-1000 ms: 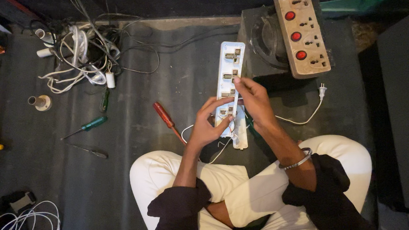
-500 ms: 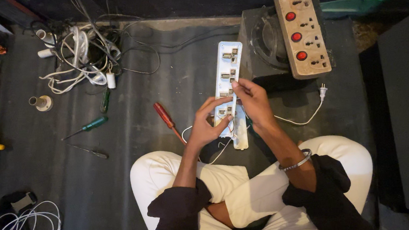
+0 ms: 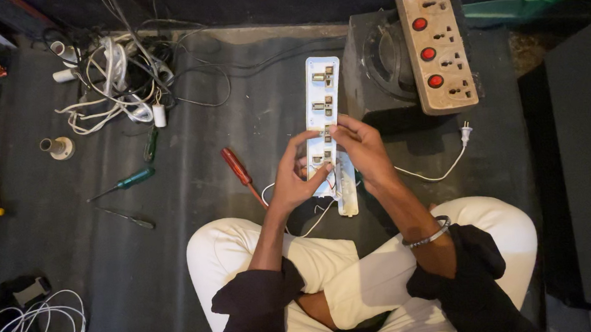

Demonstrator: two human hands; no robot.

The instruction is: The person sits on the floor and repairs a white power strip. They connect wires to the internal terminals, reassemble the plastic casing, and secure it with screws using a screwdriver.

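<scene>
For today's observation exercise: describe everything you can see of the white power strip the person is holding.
The white power strip is a long, narrow plastic bar, opened so metal socket contacts show along its length. It lies lengthwise away from the seated person, above the dark floor. The left hand grips its near end; the right hand pinches its middle. Thin wires trail from its lower end.

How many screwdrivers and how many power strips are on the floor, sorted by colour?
Red-handled screwdriver: 1
Green-handled screwdrivers: 2
White power strip, opened and held by the left hand and right hand: 1
Beige power strip with red switches: 1
Total: 5
</scene>
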